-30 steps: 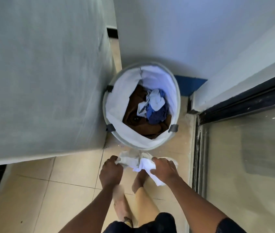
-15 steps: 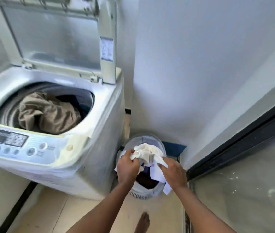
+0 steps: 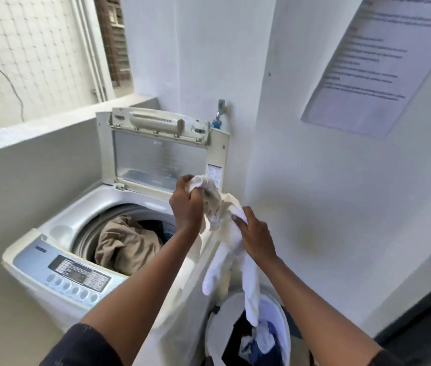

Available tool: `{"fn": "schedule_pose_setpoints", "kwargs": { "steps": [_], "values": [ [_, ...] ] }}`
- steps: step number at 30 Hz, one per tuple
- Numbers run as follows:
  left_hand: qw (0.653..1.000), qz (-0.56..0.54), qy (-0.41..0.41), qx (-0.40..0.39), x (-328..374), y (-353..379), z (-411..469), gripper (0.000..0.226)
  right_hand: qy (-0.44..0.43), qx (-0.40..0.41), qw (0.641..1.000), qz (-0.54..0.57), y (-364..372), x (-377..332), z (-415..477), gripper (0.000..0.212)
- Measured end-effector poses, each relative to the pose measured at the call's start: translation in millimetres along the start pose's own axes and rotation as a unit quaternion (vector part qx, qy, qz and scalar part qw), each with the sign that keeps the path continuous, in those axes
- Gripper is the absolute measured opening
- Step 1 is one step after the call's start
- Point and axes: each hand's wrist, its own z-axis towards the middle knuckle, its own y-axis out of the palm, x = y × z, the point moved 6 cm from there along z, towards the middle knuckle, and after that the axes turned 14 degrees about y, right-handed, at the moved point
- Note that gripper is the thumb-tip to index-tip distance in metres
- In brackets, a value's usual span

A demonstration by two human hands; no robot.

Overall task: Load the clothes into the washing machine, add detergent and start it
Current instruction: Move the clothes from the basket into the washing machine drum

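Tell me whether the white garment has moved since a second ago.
Yes. The white garment was low beside the laundry basket; both hands now hold it raised above the basket, level with the washing machine rim.

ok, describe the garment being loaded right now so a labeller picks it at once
Start at the open top-load washer; just right of its tub, above the laundry basket, both hands hold one item. It is the white garment, bunched in the left hand and right hand, ends dangling. The tub's cloth is tan.
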Motion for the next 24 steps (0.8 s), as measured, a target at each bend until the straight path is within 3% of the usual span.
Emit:
{"fn": "schedule_pose_setpoints", "kwargs": {
  "steps": [4, 9, 11, 14, 16, 19, 21, 24],
  "values": [
    [0.998, -0.024, 0.066, -0.005, 25, -10, 58, 0.023, 0.009, -0.092, 0.98, 0.175, 14, -60, 48, 0.021],
    [0.994, -0.038, 0.096, -0.018, 36, -39, 124, 0.029, 0.037, -0.255, 0.903, 0.344, 58, -117, 81, 0.035],
    [0.994, -0.049, 0.095, -0.013, 34, -56, 146, 0.03, 0.034, -0.313, 0.89, 0.331, 82, -133, 86, 0.031],
    [0.994, -0.095, 0.052, 0.007, 19, -78, 176, 0.029, 0.045, -0.335, 0.923, 0.186, 114, -150, 89, 0.056],
    [0.991, -0.132, -0.001, 0.023, 3, -90, 194, 0.021, -0.004, -0.312, 0.944, 0.105, 124, -175, 94, 0.076],
    [0.99, -0.131, -0.038, 0.044, -21, -101, 210, 0.015, -0.092, -0.31, 0.942, 0.088, 133, -221, 97, 0.092],
    [0.989, -0.121, -0.055, 0.059, -39, -107, 221, 0.014, -0.076, -0.338, 0.929, 0.131, 141, -247, 104, 0.088],
    [0.992, -0.104, -0.068, 0.022, -60, -114, 246, 0.015, -0.034, -0.332, 0.918, 0.216, 152, -276, 122, 0.059]
  ]
}}
